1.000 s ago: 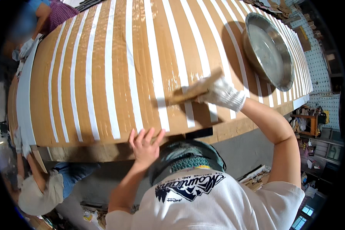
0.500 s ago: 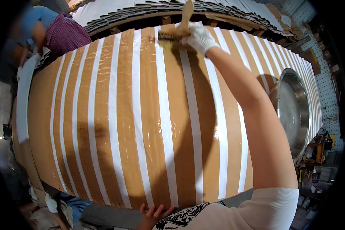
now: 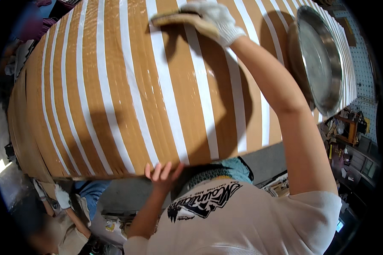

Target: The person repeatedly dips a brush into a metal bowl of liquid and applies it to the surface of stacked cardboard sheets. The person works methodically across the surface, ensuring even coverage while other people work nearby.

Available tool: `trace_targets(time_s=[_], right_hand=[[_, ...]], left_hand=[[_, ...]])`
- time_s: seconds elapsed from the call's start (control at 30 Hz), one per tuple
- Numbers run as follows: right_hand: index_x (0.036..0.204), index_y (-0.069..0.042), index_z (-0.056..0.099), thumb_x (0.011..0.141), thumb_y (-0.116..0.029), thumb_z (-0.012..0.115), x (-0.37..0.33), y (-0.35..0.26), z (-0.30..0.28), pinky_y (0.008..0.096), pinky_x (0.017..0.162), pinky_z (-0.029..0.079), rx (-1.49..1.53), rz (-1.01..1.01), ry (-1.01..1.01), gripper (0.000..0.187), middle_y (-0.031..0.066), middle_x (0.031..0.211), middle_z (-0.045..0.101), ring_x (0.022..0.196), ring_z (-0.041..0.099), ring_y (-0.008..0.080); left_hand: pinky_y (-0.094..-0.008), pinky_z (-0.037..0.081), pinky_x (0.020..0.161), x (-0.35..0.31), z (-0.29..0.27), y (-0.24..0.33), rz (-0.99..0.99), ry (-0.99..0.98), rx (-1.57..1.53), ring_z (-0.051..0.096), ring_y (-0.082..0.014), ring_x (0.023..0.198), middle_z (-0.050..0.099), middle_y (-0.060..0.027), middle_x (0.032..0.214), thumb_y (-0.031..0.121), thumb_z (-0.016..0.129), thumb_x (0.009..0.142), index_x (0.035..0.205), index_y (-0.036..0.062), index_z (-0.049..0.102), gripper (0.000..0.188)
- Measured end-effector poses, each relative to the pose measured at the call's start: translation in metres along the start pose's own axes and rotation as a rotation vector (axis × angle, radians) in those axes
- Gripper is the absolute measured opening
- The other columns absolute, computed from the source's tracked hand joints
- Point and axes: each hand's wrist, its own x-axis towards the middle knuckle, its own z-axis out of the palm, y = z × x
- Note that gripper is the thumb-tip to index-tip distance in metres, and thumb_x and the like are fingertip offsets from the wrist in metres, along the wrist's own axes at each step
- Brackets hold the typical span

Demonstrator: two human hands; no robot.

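My right hand [image 3: 210,19], in a white knit glove, is closed around a wooden-handled flat brush [image 3: 176,18] over the far middle of the striped surface. The bristles cannot be made out from above. Beneath it spread overlapping brown cardboard sheets [image 3: 191,114] with white strips between them, glossy in places as if wet. At the near edge, my bare left hand [image 3: 164,174] rests its spread fingers on the cardboard, holding nothing.
A round metal basin [image 3: 321,61] sits on the sheets at the right. At lower left, a co-worker's gloved hands [image 3: 63,196] hold a brown strip by the sheets' edge. Another person is partly visible at upper left. Shelves with small items [image 3: 353,127] stand at right.
The view has tipped toward my body, so the sheets sit higher in it. The brush handle has swung from upright to lying low. My left hand stays at the near edge.
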Motion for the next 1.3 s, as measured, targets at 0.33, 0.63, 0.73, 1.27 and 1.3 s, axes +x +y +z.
trace_targets(time_s=[0.33,0.63,0.73,1.27,1.3], right_hand=[[0.115,-0.016,0.072,0.087,-0.029,0.07,-0.272,-0.125,-0.114,0.0412,0.099,0.051,0.077,-0.013,-0.449,0.031,0.0099,0.116,0.071,0.11,0.066,0.0299],[0.118,-0.017,0.072,0.092,-0.017,0.063,-0.275,-0.112,-0.124,0.0345,0.079,0.058,0.049,-0.039,-0.144,0.027,0.0107,0.108,0.072,0.092,0.07,0.0258],[0.119,-0.014,0.071,0.092,-0.023,0.066,-0.306,-0.123,-0.133,0.0374,0.092,0.054,-0.022,0.09,-0.393,0.029,0.0125,0.115,0.07,0.1,0.069,0.0296],[0.108,-0.003,0.057,0.081,-0.02,0.079,-0.046,-0.002,-0.071,0.0458,0.089,0.052,0.023,0.345,-0.224,0.039,0.0216,0.104,0.069,0.103,0.065,0.0396],[0.108,-0.003,0.057,0.081,-0.02,0.079,-0.025,0.014,-0.063,0.046,0.089,0.052,0.011,0.351,-0.198,0.039,0.0212,0.105,0.069,0.104,0.065,0.0396]], left_hand=[[-0.0608,0.027,0.114,-0.005,-0.006,0.002,-0.018,-0.002,-0.049,0.031,-0.0328,0.133,0.041,-0.0061,0.139,0.013,0.066,0.074,0.132,0.0341,0.064,0.061],[-0.0618,0.023,0.118,-0.01,-0.022,0.012,-0.017,-0.089,-0.041,0.03,-0.0326,0.14,0.037,-0.0064,0.148,0.009,0.067,0.07,0.143,0.0322,0.055,0.078],[-0.0615,0.023,0.118,-0.013,-0.028,0.014,-0.024,-0.093,-0.062,0.031,-0.0332,0.141,0.036,-0.006,0.15,0.009,0.066,0.071,0.144,0.0305,0.054,0.077],[-0.0613,0.037,0.107,-0.014,-0.007,0.009,-0.079,0.005,0.018,0.039,-0.0261,0.133,0.049,0.001,0.138,0.02,0.063,0.083,0.13,0.0271,0.066,0.047],[-0.0604,0.039,0.106,-0.014,-0.003,0.008,-0.052,0.018,0.076,0.039,-0.0253,0.132,0.048,0.0014,0.137,0.024,0.064,0.086,0.127,0.028,0.067,0.041]])
